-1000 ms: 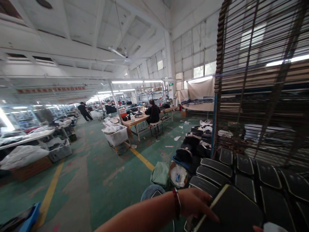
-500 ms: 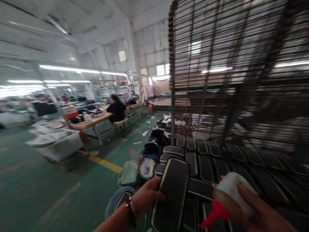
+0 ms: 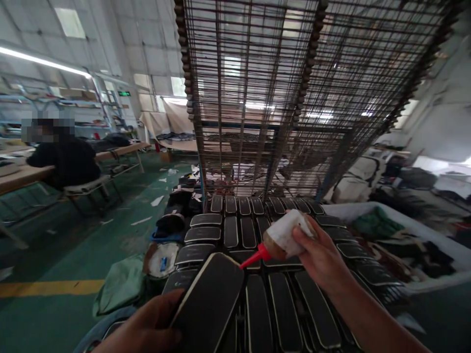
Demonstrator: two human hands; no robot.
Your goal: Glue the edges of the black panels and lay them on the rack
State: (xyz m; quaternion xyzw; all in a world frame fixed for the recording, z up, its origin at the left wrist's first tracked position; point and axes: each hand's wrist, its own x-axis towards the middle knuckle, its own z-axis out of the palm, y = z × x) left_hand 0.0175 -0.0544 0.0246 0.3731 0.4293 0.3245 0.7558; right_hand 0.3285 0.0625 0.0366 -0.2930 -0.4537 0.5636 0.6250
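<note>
Between the thumb and fingers of my left hand (image 3: 154,318) is a flat black panel (image 3: 211,299) with rounded corners and a pale edge, tilted up toward me. My right hand (image 3: 320,252) is wrapped round a whitish squeeze bottle (image 3: 289,234) with a brownish lower part. Its red nozzle (image 3: 255,256) points down and left, its tip at the upper right corner of the panel; whether it touches, I cannot tell. Beneath both hands lie rows of similar black panels (image 3: 283,306) with pale edges.
A tall wire rack (image 3: 250,113) rises behind the panels. At right stands a white bin (image 3: 441,289) holding fabric. On the left, a green cloth bundle (image 3: 123,287) and a round tub (image 3: 162,260) sit on the floor. A seated person (image 3: 66,157) is at a far table.
My view has swung right, toward the rack. The bottle has moved left toward the held panel, and its nozzle tip has come to the panel's corner. Both hands keep their hold.
</note>
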